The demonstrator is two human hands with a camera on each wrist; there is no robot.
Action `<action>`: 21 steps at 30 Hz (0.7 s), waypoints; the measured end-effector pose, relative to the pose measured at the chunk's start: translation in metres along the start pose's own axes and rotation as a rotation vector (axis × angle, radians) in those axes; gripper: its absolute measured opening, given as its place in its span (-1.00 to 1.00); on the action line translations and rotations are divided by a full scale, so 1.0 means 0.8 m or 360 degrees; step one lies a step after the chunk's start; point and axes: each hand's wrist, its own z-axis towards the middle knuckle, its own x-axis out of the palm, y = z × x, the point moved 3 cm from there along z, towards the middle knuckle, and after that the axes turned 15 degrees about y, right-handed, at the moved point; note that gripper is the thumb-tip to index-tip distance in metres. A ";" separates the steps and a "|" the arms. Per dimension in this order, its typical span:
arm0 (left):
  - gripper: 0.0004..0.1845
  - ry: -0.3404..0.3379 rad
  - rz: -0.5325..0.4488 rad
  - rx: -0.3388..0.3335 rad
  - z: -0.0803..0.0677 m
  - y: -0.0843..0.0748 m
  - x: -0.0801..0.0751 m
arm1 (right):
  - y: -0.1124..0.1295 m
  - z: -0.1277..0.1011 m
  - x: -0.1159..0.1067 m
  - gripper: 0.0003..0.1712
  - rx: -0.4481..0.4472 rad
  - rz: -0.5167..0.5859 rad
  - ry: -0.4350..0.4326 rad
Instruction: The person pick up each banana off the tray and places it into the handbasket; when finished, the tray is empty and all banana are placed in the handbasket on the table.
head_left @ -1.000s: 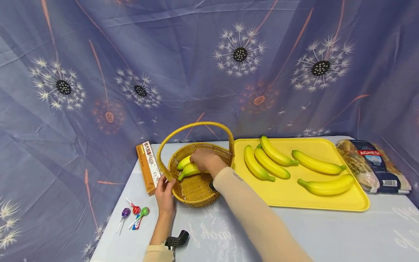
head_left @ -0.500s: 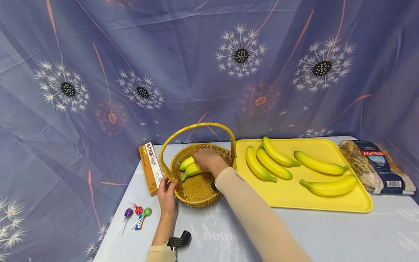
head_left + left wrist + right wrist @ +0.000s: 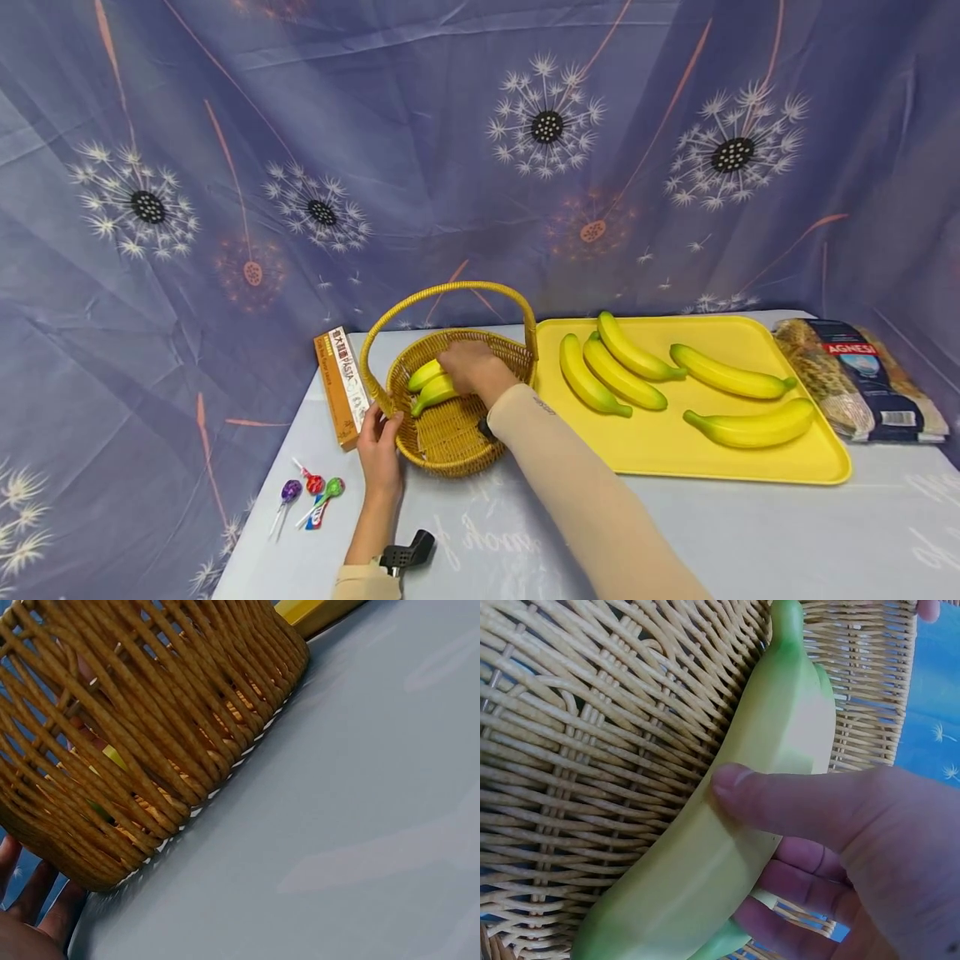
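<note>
A woven wicker basket with a tall arched handle stands on the table. My left hand holds its left rim by the foot of the handle; the left wrist view shows some fingers against the outer wall. Inside the basket lie two yellow bananas with green tips, side by side. My right hand reaches in and grips the nearer banana. In the right wrist view the thumb lies across this banana and the fingers go behind it. The farther banana is partly covered by the hand.
Right of the basket, a yellow tray bears several bananas. A bag of pasta lies beyond the tray's right edge. On the left are a pasta box, lollipops and a small blue-and-red packet. A patterned cloth hangs behind.
Both hands keep their places at the basket, and the bananas in it look unmoved. Only the whole head view shifts slightly between frames.
</note>
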 end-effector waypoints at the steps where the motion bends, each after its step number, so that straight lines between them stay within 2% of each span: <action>1: -0.59 0.0001 -0.0004 0.0000 0.000 0.000 0.000 | -0.001 -0.001 0.000 -0.76 -0.0004 0.0024 0.0000; 6: -0.60 0.0007 -0.0037 0.0004 0.002 0.006 0.001 | -0.005 -0.005 -0.001 -0.87 -0.0028 0.0105 -0.0008; 14: -0.60 0.0023 -0.0024 -0.0003 -0.001 0.006 0.002 | -0.007 -0.018 -0.007 -0.63 -0.0017 0.0171 0.0120; 21: -0.60 0.0007 -0.0026 0.0014 0.002 0.004 0.001 | -0.008 -0.041 -0.028 -0.45 -0.0053 0.0194 0.0048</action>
